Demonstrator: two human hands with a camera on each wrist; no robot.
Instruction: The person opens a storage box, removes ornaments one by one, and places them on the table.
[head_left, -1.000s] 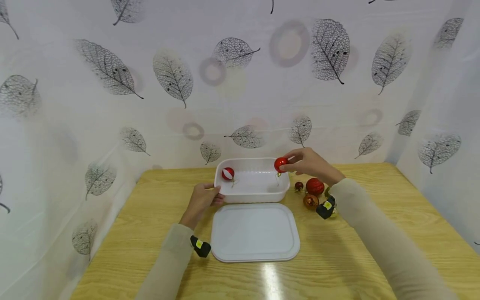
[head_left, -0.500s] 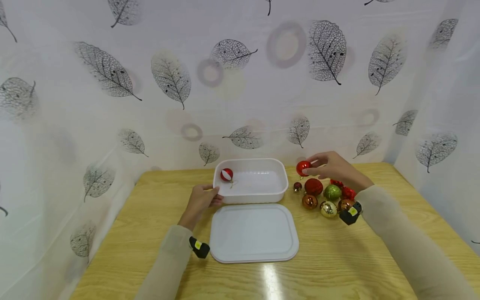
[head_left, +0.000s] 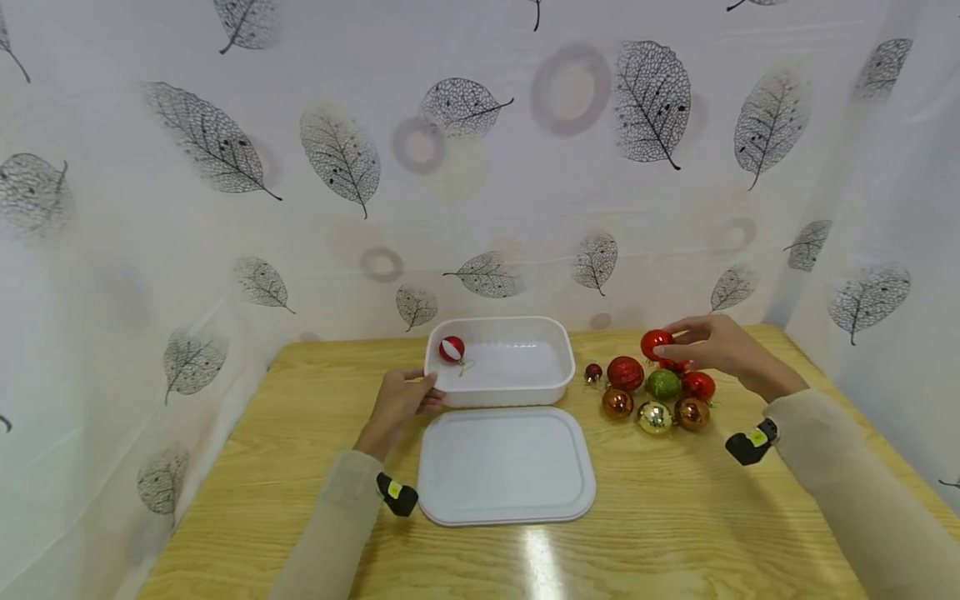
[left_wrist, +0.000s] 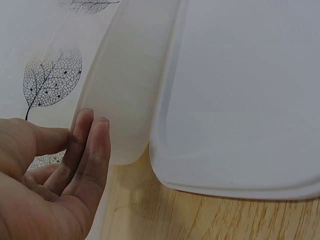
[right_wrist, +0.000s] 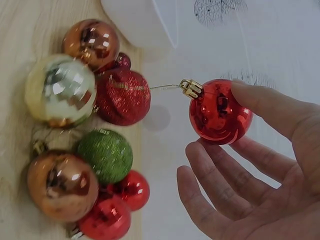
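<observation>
My right hand (head_left: pixel 716 346) pinches a shiny red Christmas ball (right_wrist: pixel 220 111) by thumb and fingertips; its gold cap and thread show in the right wrist view. It is held over the back of a group of baubles on the right: a dark red ribbed one (head_left: pixel 625 373), a green glittery one (head_left: pixel 663 384), a pale gold one (head_left: pixel 655 417), and several more. My left hand (head_left: pixel 399 406) holds the front left corner of a white plastic box (head_left: pixel 510 395), thumb at the rim (left_wrist: pixel 75 112). Inside the box lies a red and white bauble (head_left: pixel 452 350).
A white lid (head_left: pixel 507 467) lies flat on the wooden table (head_left: pixel 660 517), just in front of the box. Behind the table hangs a pale curtain (head_left: pixel 480 200) with a leaf print. A tiny dark red bauble (head_left: pixel 593 372) sits between box and group.
My right hand has carried the shiny red ball rightward, from above the box's right end to over the bauble group. The left hand has stayed at the box corner.
</observation>
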